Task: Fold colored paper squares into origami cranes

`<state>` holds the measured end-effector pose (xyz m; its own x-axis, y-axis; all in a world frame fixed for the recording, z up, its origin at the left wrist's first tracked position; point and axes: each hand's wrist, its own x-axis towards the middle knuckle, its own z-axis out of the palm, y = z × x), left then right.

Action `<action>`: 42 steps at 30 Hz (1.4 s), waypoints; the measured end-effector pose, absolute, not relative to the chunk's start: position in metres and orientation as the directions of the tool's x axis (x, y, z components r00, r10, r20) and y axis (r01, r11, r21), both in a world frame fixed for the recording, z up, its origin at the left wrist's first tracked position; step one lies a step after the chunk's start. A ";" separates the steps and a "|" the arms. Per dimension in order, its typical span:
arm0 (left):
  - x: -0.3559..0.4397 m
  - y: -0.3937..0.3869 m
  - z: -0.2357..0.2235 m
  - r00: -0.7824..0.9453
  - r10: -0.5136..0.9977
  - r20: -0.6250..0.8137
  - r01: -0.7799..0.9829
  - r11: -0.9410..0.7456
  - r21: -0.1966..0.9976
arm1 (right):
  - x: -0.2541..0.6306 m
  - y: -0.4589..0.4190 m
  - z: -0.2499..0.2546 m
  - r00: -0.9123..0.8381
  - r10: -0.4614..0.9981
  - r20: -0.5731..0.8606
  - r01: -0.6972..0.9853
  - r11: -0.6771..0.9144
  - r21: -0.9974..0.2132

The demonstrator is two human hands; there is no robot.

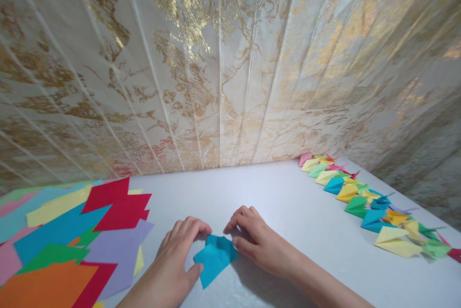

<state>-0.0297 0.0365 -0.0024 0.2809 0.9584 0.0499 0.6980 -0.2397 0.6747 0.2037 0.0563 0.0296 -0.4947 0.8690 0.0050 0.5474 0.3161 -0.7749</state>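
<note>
A small piece of folded blue origami paper (215,256) lies on the white table, with crease lines and a pointed lower corner. My left hand (176,255) curves around its left side, the thumb at the paper's left edge and the fingertips by its upper corner. From the other side my right hand (257,240) reaches in with bent fingers. Its thumb and index finger are close together at the paper's upper right edge. Both hands hold the sheet lightly between them; the exact contact of the fingertips is partly hidden.
Loose coloured paper sheets, among them an orange one (50,284) and a purple one (115,255), spread over the left of the white table (223,192). Rows of folded paper cranes (378,221) line the right edge. A gold-patterned curtain (219,82) hangs behind.
</note>
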 end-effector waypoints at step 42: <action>-0.017 0.027 -0.004 0.361 0.913 0.191 0.824 -0.408 0.394 | 0.196 0.072 0.017 -0.513 0.853 0.097 0.672 0.469 -0.572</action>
<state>-0.0169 0.0265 -0.0035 0.3605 0.9130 0.1910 0.8239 -0.4077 0.3937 0.1957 0.0725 0.0175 -0.5126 0.8531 0.0975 0.6724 0.4694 -0.5723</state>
